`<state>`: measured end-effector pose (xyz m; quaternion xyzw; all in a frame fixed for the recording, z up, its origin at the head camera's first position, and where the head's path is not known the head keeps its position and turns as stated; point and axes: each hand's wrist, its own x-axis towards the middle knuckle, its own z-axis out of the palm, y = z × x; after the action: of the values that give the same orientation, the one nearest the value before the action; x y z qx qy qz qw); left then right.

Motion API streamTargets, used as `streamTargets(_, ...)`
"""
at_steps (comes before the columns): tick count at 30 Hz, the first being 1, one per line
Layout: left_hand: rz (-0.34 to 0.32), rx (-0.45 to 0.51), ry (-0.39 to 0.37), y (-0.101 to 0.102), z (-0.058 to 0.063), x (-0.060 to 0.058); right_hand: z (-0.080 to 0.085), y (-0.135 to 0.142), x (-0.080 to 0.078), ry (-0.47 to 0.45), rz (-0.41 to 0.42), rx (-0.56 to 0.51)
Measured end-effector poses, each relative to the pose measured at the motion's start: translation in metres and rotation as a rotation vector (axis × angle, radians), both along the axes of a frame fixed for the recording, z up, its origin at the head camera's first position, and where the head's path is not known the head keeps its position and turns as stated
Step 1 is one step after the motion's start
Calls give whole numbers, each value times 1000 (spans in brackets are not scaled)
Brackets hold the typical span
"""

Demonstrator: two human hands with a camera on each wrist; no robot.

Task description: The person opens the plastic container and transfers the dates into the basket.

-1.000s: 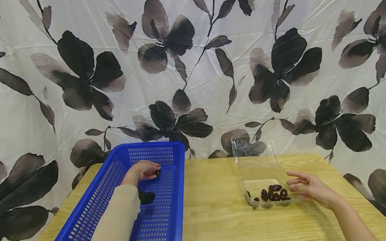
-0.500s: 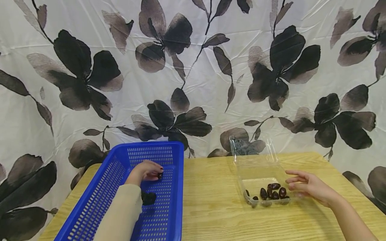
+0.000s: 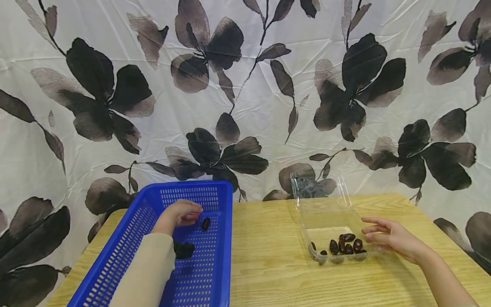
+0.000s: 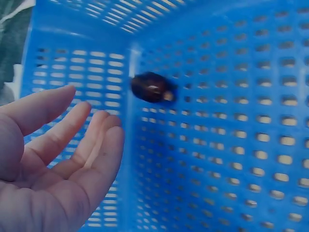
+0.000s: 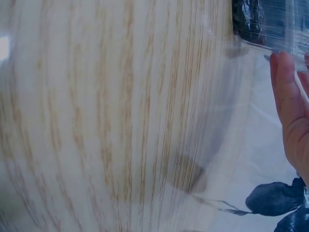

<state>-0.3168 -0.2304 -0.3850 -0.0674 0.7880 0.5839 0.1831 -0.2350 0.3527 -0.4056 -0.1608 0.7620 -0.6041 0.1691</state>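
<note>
In the head view my left hand (image 3: 180, 215) hovers inside the blue plastic basket (image 3: 226, 260), its fingers loose and holding nothing. Just right of the fingertips a dark brown date (image 3: 206, 224) lies on the basket's floor; the left wrist view has this date (image 4: 153, 88) a little apart from the relaxed fingers. My right hand (image 3: 397, 238) is at the right side of an open clear plastic box (image 3: 330, 221), fingers extended at its wall. Several shiny dates (image 3: 347, 245) sit along the near side of that box. Only part of the right hand (image 5: 292, 104) enters the right wrist view.
Both containers stand on a wood-grain table (image 3: 268, 256), basket at left, box at right. A dark lump (image 3: 185, 250) shows beside the left wrist; its kind cannot be told. Behind the table hangs a floral cloth (image 3: 245, 106). The box's lid (image 3: 320, 187) stands raised at the back.
The left hand has let go of the date, which now lies in the basket, and has drawn back slightly to the left. My right hand has stayed at the box.
</note>
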Motion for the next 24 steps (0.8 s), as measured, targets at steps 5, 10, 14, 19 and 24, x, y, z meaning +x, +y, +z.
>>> streamTargets(5,16,16,19,20,52,24,0,0,2,1,5,-8)
streamTargets(10,-30,55,43,28,76,21,1,-1,3,-1,12,-19)
streamTargets(14,-45,52,64,39,93,19,1,-2,2,0,9,-17)
streamTargets(19,-62,11,68,59,112,16,1,-2,2,0,16,-17)
streamTargets(24,-73,31,57,84,126,13,2,-2,2,-11,11,-14)
